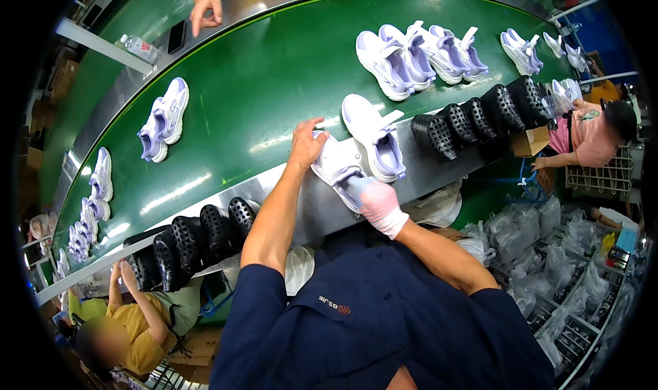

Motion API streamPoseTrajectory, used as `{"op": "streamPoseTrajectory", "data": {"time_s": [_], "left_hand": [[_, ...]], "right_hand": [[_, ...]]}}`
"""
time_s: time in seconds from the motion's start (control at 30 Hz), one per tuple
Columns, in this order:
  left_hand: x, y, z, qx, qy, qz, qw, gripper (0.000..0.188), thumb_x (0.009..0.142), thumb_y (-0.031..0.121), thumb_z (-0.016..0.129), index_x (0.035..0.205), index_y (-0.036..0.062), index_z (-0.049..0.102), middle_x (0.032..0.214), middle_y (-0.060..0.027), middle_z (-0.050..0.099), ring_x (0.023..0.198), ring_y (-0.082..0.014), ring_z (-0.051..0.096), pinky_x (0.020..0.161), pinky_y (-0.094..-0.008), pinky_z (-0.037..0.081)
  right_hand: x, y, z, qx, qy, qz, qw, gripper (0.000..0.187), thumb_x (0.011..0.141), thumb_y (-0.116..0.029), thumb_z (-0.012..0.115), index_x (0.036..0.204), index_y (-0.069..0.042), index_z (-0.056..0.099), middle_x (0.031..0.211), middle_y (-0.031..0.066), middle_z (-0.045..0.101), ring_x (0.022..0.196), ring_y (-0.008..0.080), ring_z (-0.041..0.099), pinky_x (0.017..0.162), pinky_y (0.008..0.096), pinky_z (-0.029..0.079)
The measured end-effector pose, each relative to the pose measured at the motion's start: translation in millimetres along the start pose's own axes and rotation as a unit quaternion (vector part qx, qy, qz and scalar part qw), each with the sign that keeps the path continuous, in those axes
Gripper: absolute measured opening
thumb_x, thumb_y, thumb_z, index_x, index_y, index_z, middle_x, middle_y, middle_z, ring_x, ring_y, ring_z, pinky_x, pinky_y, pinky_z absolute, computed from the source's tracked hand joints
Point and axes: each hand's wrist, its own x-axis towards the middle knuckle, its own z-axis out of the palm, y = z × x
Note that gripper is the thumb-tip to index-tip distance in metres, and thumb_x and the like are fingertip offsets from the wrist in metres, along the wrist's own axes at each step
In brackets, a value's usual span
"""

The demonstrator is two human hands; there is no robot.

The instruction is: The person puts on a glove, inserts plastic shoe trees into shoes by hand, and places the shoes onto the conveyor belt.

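A white sneaker with pale lilac trim (337,158) lies on the metal ledge in front of me, its toe pointing away and to the left. My bare left hand (308,143) grips it at the toe, the index finger sticking out past it. In a pink-and-white knit glove, my right hand (381,203) holds the heel end, its fingertips at the shoe's opening and partly hidden. Just right of this shoe sits a matching sneaker (373,140), its tongue standing up, which neither hand touches.
Black perforated shoe forms (469,121) line the ledge at right, with more forms (199,236) at left. Several sneakers (418,54) stand on the green conveyor (253,75). Across it are a co-worker's hands (205,9). Other people (140,325) work at both sides. Plastic-wrapped items (531,253) fill a rack at right.
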Motion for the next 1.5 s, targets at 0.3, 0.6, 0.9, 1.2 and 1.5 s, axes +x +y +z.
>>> {"op": "streamPoseTrajectory", "data": {"time_s": [0.3, 0.6, 0.9, 1.2, 1.5], "left_hand": [[-137.4, 78.8, 26.3, 0.019, -0.022, -0.163, 0.986, 0.097, 0.077, 0.027, 0.074, 0.160, 0.0118, 0.024, 0.109, -0.0320, 0.069, 0.106, -0.0480, 0.068, 0.094, -0.0498, 0.053], [-127.9, 36.8, 71.5, 0.172, 0.072, -0.150, 0.971, 0.074, 0.082, 0.008, 0.066, 0.149, 0.0067, 0.036, 0.084, -0.0230, 0.069, 0.081, -0.0450, 0.069, 0.074, -0.0556, 0.052], [-195.2, 101.3, 36.2, 0.248, 0.126, 0.026, 0.960, 0.058, 0.080, 0.018, 0.079, 0.131, 0.0025, 0.056, 0.116, -0.0225, 0.061, 0.114, -0.0420, 0.057, 0.090, -0.0493, 0.050], [-183.5, 98.9, 75.1, 0.244, -0.043, 0.088, 0.965, 0.062, 0.081, 0.001, 0.066, 0.141, 0.0124, 0.054, 0.097, -0.0220, 0.065, 0.092, -0.0420, 0.062, 0.075, -0.0511, 0.052], [-127.2, 139.5, 36.4, 0.288, -0.019, 0.019, 0.957, 0.027, 0.087, 0.032, 0.071, 0.103, 0.0111, 0.066, 0.077, -0.0159, 0.071, 0.075, -0.0375, 0.071, 0.063, -0.0547, 0.055]], "right_hand": [[25.8, 32.2, 44.0, 0.100, 0.063, 0.205, 0.972, 0.031, 0.082, -0.019, 0.072, 0.108, -0.002, 0.067, 0.096, 0.0221, 0.068, 0.093, 0.0407, 0.068, 0.080, 0.0494, 0.055], [43.8, 21.8, 48.8, 0.078, 0.083, 0.176, 0.978, 0.017, 0.082, -0.016, 0.065, 0.096, -0.005, 0.067, 0.091, 0.0188, 0.070, 0.087, 0.0385, 0.070, 0.076, 0.0485, 0.055], [-12.0, 60.7, -52.3, -0.038, 0.366, 0.069, 0.927, 0.038, 0.087, -0.037, 0.068, 0.104, -0.003, 0.072, 0.091, 0.0215, 0.071, 0.093, 0.0414, 0.067, 0.082, 0.0500, 0.055], [-30.2, 36.6, -7.5, 0.086, 0.022, 0.116, 0.989, 0.034, 0.085, -0.031, 0.066, 0.095, 0.001, 0.071, 0.098, 0.0293, 0.068, 0.102, 0.0437, 0.063, 0.089, 0.0530, 0.053], [-85.2, 16.1, -164.4, 0.362, 0.244, 0.001, 0.900, 0.044, 0.091, -0.009, 0.067, 0.133, 0.004, 0.058, 0.124, 0.0198, 0.067, 0.112, 0.0273, 0.068, 0.099, 0.0352, 0.052]]}}
